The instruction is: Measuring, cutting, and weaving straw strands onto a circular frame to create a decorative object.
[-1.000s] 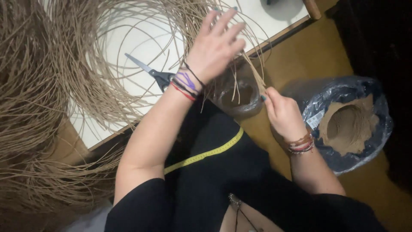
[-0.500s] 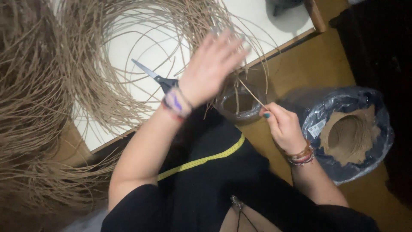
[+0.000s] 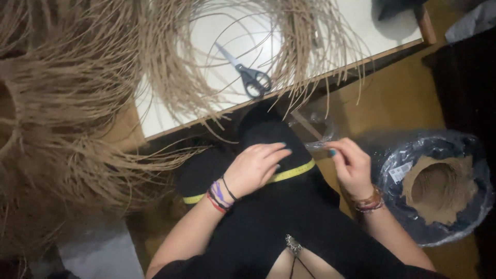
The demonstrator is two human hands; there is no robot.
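Two bare hands work low in the centre of the head view, over a lap clothed in black. The left hand (image 3: 256, 168) lies palm down on a yellow measuring tape (image 3: 292, 173) that runs across the lap; its fingers are extended and rest flat, closed on nothing. Coloured bracelets (image 3: 219, 194) circle the left wrist. The right hand (image 3: 351, 168), just right of centre, pinches the edge of a clear plastic bag (image 3: 315, 132) between thumb and fingertips; the bag sits just above both hands, at the table edge. A thin tan strand (image 3: 306, 125) lies against that bag.

Upper centre: a white table (image 3: 227, 39) carries grey-handled scissors (image 3: 250, 76), blades pointing to the upper left. Loose coils of tan fibre (image 3: 170, 77) ring the scissors and overhang the table edge. A dense mass of the same fibre (image 3: 57, 103) fills the left of the frame.

Lower right: a coil of tan cord wrapped in dark plastic (image 3: 439, 188) rests on the brown floor (image 3: 392, 103), near the right hand but apart from it.
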